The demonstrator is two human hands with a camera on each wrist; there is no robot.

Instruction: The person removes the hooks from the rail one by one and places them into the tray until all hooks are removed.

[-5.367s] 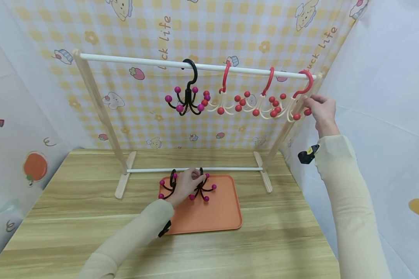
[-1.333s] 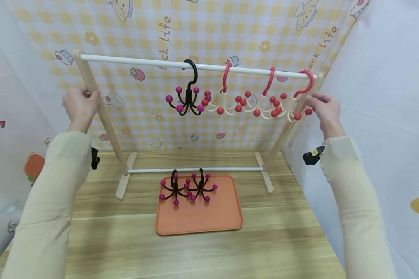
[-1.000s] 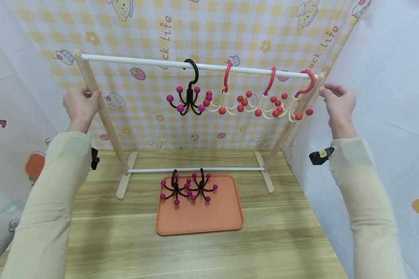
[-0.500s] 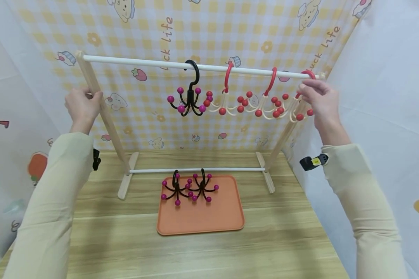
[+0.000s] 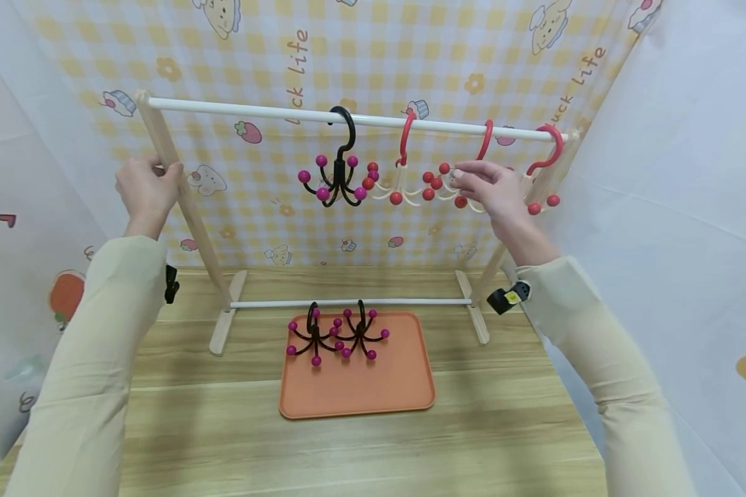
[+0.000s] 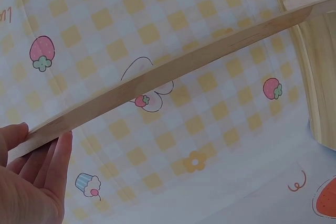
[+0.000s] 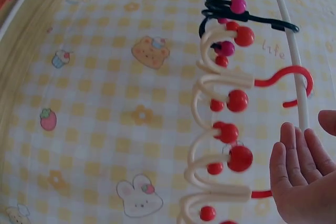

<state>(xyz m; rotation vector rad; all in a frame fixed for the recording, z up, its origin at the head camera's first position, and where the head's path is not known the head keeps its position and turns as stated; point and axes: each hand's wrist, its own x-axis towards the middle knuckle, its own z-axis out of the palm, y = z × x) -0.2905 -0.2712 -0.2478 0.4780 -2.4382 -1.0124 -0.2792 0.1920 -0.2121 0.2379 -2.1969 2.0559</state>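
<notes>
My left hand (image 5: 147,193) grips the left wooden post (image 5: 189,214) of a hanging rack; in the left wrist view thumb and fingers lie on either side of it. My right hand (image 5: 494,193) is up before the red-and-cream claw hangers, overlapping the middle one (image 5: 485,141) in the head view. The right wrist view shows its fingers (image 7: 294,153) extended, thumb apart, nothing between them. Other red-hooked hangers (image 5: 404,141) (image 5: 553,148) hang on either side along the white rod (image 5: 249,111). A black claw hanger with magenta balls (image 5: 338,169) hangs left of them.
Two more black claw hangers (image 5: 315,335) (image 5: 360,330) lie on an orange tray (image 5: 360,386) on the wooden table (image 5: 360,455). The rack's lower white bar (image 5: 423,301) runs just behind the tray. A checked cloth (image 5: 273,228) covers the back wall.
My left hand went from the tray's hangers to the left post and stayed there. My right hand left the right end of the rack and moved left past the rightmost hanger.
</notes>
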